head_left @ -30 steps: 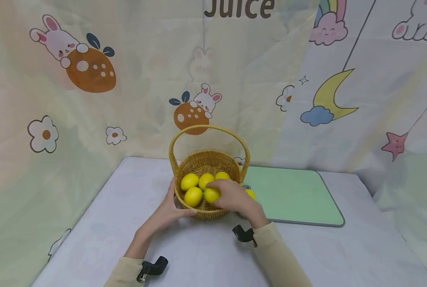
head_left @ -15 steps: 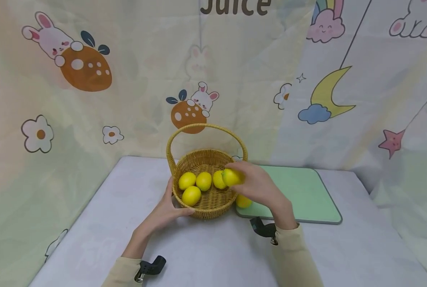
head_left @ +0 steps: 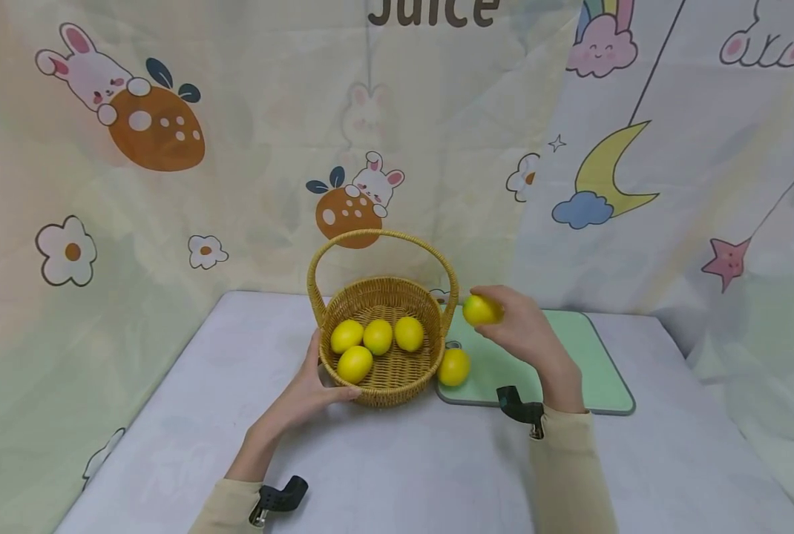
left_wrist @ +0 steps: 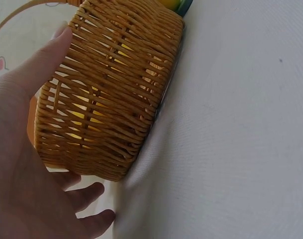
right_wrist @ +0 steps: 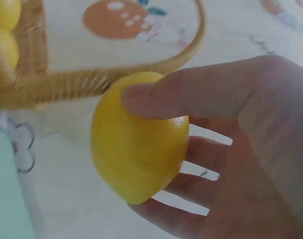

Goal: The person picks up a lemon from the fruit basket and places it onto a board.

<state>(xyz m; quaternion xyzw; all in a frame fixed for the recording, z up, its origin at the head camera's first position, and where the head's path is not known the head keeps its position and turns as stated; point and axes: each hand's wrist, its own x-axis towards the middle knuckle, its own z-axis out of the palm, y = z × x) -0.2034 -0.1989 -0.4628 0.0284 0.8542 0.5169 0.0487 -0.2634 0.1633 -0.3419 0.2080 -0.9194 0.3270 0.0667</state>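
Note:
Several yellow lemons (head_left: 355,364) lie inside the round wicker basket (head_left: 386,397), which has a tall arched handle. My left hand (head_left: 310,384) holds the basket at its left side, thumb along the near rim; in the left wrist view the thumb (left_wrist: 44,62) presses the woven wall and the other fingers spread round it. Above the green cutting board (head_left: 537,378), right of the basket, my right hand (head_left: 524,326) pinches a lemon (head_left: 482,310) between thumb and fingers. The right wrist view shows this lemon (right_wrist: 136,144) close up. Another lemon (head_left: 453,367) rests on the board's left end.
A small dark metallic object (head_left: 453,345) peeks out behind the lemon on the board, mostly hidden. White cloth covers the table (head_left: 397,467). A printed curtain (head_left: 257,170) hangs behind the table's far edge.
My right hand has lifted a lemon out of the basket and carried it right, over the cutting board. The left hand has stayed at the basket.

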